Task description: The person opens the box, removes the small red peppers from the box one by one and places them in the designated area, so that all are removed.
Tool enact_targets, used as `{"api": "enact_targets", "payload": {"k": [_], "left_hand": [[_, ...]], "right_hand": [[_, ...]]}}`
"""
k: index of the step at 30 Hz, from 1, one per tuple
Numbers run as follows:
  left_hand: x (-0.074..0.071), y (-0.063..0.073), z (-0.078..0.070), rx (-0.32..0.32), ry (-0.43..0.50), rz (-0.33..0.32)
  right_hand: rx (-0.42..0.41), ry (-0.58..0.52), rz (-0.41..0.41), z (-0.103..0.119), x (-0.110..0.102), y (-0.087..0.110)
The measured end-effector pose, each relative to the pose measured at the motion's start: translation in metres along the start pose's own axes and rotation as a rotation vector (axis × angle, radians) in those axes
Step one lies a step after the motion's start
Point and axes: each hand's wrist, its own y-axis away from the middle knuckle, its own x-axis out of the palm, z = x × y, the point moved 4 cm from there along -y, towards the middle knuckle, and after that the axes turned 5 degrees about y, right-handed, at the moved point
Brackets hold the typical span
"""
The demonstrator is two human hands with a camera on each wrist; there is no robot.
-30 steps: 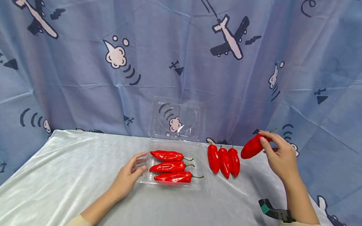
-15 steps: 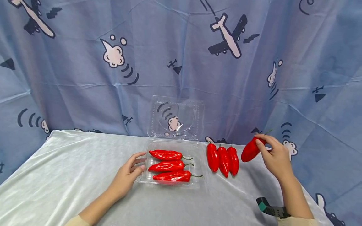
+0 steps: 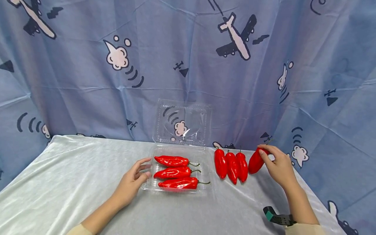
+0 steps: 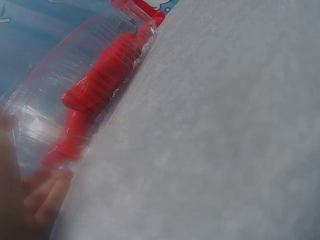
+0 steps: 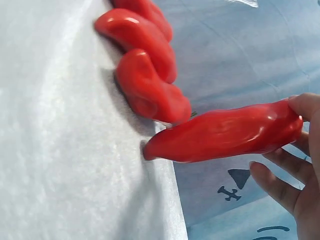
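Observation:
In the head view my right hand (image 3: 278, 164) pinches a red pepper (image 3: 256, 162) by its stem end, right of a row of red peppers (image 3: 232, 168) on the table. The right wrist view shows the held pepper (image 5: 230, 132) tilted, its tip down at the cloth near the row. My left hand (image 3: 132, 181) rests against the left side of a clear plastic container (image 3: 207, 176), its fingers loosely bent. Inside lie red peppers (image 3: 177, 172) side by side with green stems pointing right. The container's lid (image 3: 196, 124) stands raised behind it.
A pale velvety cloth (image 3: 97, 163) covers the table. Behind its far edge hangs a blue curtain (image 3: 158, 65) printed with planes and clouds. A black wrist strap (image 3: 279, 217) sits by my right forearm.
My right hand has moved down and to the left with the pepper, bringing it beside the row and more upright. The left hand and the container have stayed in place.

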Motion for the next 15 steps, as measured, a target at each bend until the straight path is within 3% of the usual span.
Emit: {"api": "enact_targets", "payload": {"k": [15], "left_hand": [[0.000,-0.001,0.001,-0.009,0.012,-0.001]], "right_hand": [[-0.011,0.028,-0.018,-0.007,0.014,0.000]]}}
